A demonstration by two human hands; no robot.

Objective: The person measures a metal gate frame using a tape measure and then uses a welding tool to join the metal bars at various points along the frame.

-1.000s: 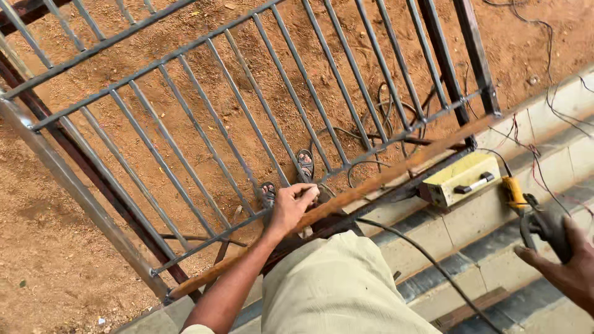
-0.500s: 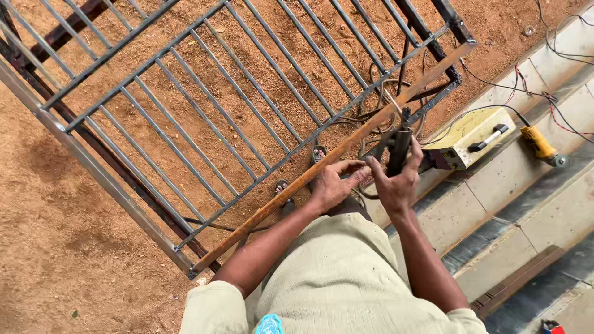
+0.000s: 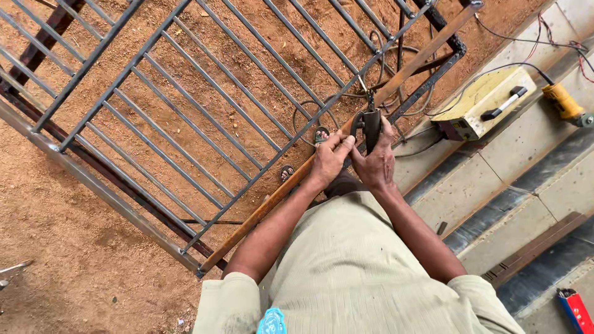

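Your right hand (image 3: 377, 162) grips the dark electrode holder (image 3: 371, 127), tip at the gate frame (image 3: 272, 164); your left hand (image 3: 328, 159), fingers curled, braces it. Yellow welder (image 3: 479, 102) sits nearby.

Metal gate (image 3: 185, 105) cut off at the top and left edges, black electrode holder (image 3: 371, 127) partly hidden by the right hand (image 3: 377, 164), red tool (image 3: 576, 309) cropped at the bottom-right corner, feet mostly hidden.

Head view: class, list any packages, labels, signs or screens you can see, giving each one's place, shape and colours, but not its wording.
Round badge: on the shirt near the lower edge, teal with pale markings.
Red object: bottom right corner on the step, flat-sided, red with a blue end; possibly a package, cut off by the frame.
No signs or screens show.
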